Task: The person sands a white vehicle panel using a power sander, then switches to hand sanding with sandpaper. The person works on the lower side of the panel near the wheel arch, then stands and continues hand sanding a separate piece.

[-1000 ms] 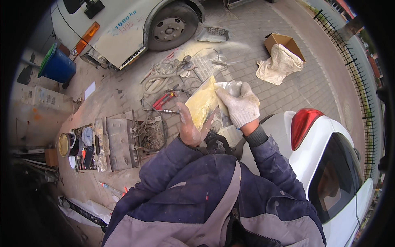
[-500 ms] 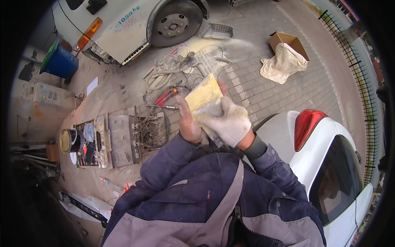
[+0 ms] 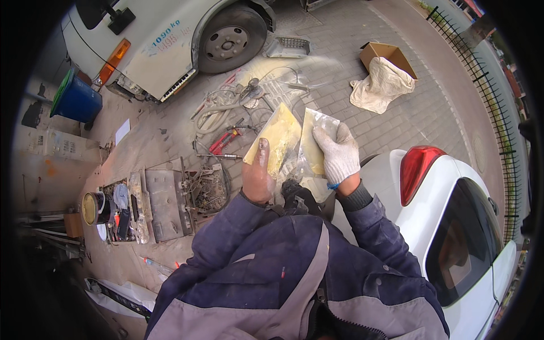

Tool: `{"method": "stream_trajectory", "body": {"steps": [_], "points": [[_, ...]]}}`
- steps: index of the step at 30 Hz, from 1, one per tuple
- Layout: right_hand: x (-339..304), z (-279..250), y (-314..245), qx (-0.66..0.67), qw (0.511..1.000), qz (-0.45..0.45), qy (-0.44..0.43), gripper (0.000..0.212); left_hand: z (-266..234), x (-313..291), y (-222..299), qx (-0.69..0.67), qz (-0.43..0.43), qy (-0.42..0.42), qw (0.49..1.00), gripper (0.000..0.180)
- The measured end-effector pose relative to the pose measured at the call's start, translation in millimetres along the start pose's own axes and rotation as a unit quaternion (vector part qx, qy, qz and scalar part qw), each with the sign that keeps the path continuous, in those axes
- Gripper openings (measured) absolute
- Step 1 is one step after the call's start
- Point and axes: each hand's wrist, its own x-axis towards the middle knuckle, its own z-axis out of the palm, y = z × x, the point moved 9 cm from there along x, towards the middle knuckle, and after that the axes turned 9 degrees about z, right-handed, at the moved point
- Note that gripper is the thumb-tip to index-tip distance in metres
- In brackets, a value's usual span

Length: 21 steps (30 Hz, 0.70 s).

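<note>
Bare and dusted with pale residue, my left hand [image 3: 258, 180] grips the lower end of a flat putty board [image 3: 276, 137] coated in yellow paste, its thumb lying over the face. My right hand [image 3: 341, 156], in a white knit glove, holds a second flat plate, a putty spreader [image 3: 311, 148] with pale yellow smears. The two plates stand side by side, tilted upward, with a narrow gap between their upper parts. The fingers behind both plates are hidden.
A white truck's wheel [image 3: 226, 42] is ahead, with hoses [image 3: 212, 116] and a red-handled tool [image 3: 224, 141] on the paving. A tool bin [image 3: 122, 212] and black bucket [image 3: 96, 208] are left. A white car [image 3: 436, 181] stands close right; a cardboard box [image 3: 391, 56] with cloth lies beyond.
My right hand has moved right, away from the left board, and the spreader now shows apart from it. My left thumb has come over the board's face. The view has shifted slightly.
</note>
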Motion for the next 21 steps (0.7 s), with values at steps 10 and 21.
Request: {"method": "stream_trajectory", "body": {"steps": [10, 21], "points": [[-5, -4, 18, 0.089, 0.994, 0.029, 0.052, 0.036, 12, -8, 20, -0.066, -0.014, 0.008, 0.998, 0.037], [16, -27, -30, 0.243, 0.97, -0.013, -0.001, 0.033, 62, -18, 71, -0.099, 0.096, -0.261, 0.955, 0.032]]}}
